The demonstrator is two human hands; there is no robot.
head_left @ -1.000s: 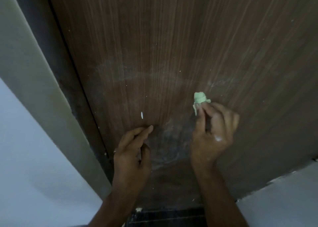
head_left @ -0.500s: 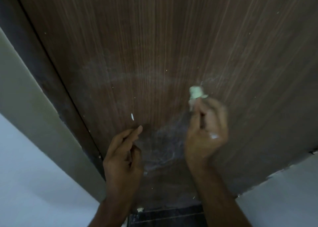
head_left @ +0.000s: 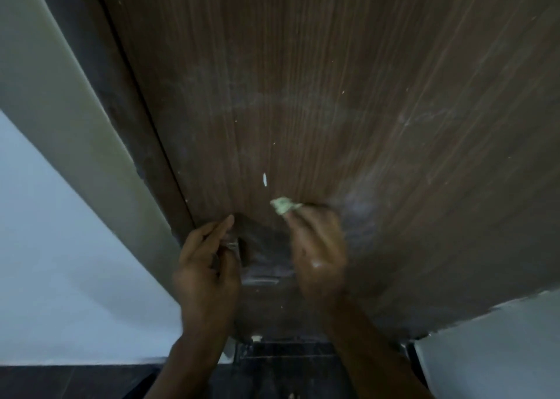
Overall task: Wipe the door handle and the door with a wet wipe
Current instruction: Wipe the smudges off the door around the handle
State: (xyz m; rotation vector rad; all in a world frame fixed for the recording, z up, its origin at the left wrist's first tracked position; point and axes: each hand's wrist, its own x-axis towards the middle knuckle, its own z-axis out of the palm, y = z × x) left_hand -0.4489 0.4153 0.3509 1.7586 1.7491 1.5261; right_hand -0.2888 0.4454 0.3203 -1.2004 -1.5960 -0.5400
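The brown wood-grain door (head_left: 333,80) fills most of the head view, with pale smears across its middle. My right hand (head_left: 318,247) pinches a small wadded pale-green wet wipe (head_left: 283,205) and holds it against the door. To its left, my left hand (head_left: 209,262) has its fingers stretched out, the index tip touching the door. Between the hands lies a dark patch with a small metallic glint (head_left: 233,244); I cannot tell whether it is the door handle.
A white fleck (head_left: 265,180) sits on the door just above the wipe. The dark door frame (head_left: 127,120) and a beige jamb (head_left: 60,102) run down the left, with white wall (head_left: 45,262) beyond. Dark floor tiles (head_left: 288,359) lie below, white wall (head_left: 500,353) at the lower right.
My right hand has carried the wipe left and down across the door, close to my left hand. The view has shifted so the door frame sits further right.
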